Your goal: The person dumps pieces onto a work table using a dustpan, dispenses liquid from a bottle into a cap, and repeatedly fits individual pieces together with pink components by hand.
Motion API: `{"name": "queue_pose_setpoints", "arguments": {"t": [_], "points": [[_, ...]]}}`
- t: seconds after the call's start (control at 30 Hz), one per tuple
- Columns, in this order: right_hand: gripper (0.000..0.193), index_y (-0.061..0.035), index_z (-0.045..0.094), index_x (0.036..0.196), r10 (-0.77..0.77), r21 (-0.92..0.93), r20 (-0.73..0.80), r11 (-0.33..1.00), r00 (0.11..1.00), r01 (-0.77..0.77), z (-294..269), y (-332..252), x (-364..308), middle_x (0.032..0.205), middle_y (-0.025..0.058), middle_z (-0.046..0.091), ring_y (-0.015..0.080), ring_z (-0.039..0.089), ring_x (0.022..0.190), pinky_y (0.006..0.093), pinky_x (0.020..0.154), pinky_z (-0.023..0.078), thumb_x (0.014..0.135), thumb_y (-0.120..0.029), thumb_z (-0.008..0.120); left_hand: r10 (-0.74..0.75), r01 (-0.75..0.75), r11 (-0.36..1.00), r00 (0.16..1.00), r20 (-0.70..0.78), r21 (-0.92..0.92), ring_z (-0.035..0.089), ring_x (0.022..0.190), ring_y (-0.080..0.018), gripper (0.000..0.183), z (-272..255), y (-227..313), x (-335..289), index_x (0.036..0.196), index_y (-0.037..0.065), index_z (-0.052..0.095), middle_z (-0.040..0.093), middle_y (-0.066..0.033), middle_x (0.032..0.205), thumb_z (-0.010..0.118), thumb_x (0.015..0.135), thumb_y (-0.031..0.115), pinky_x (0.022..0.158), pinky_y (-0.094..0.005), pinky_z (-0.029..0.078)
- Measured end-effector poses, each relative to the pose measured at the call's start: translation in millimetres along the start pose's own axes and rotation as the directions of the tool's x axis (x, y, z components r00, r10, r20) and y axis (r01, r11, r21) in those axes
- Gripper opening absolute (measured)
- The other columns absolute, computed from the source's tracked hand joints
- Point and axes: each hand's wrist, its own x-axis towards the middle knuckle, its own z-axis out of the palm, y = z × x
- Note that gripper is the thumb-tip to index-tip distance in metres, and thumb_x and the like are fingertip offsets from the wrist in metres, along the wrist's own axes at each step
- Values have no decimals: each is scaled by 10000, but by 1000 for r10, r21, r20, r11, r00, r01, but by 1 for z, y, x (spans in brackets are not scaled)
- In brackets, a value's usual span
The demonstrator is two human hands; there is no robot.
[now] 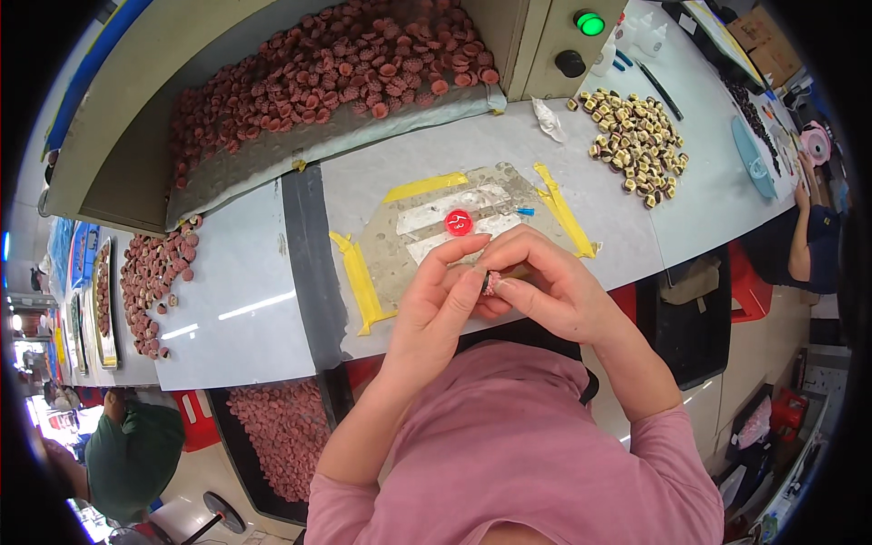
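My left hand (pixel 434 304) and my right hand (pixel 559 289) meet over the near edge of the taped mat, fingers curled and closed together. Between their fingertips is a small pink, bumpy raspberry-shaped piece (pixel 491 283) with a dark part on its left side; the fingers hide most of it. Just beyond the fingers lies a round red cap-like disc (pixel 460 222) with pale marks. To its right is a small blue dispensing tip (pixel 525 212). Both sit on a grey, stained mat (pixel 374 245) with yellow tape along its edges.
Hollow pink raspberry shells (pixel 363 68) fill the machine's opening. Finished-looking pink pieces (pixel 156 282) lie left, yellow-and-dark small pieces (pixel 636 141) right, near a crumpled white tissue (pixel 548 120). A black bin of pink pieces (pixel 282 436) stands below. Co-workers sit at both sides.
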Motion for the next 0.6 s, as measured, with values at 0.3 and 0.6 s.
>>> {"name": "queue_pose_setpoints", "arguments": {"t": [0.3, 0.6], "points": [[267, -28, 573, 1162, -10, -259, -47, 966, 999, -3, -30, -19, -8, 1115, 107, 578, 229, 568, 1020, 321, 903, 442, 899, -78, 558, 151, -104, 938, 981, -119, 332, 613, 891, -150, 405, -8, 23, -19, 1329, 42, 407, 620, -93, 1015, 516, 939, 34, 812, -272, 503], [174, -30, 614, 1019, -275, -896, -277, 420, 921, -144, -150, -26, -4, 998, 99, 606, 263, 560, 958, 341, 841, 453, 845, -36, 614, 597, 261, -487, 796, 99, 833, 562, 972, -309, 149, -209, 134, -28, 990, 20, 629, 622, -113, 988, 603, 865, 98, 872, -393, 427]]}}
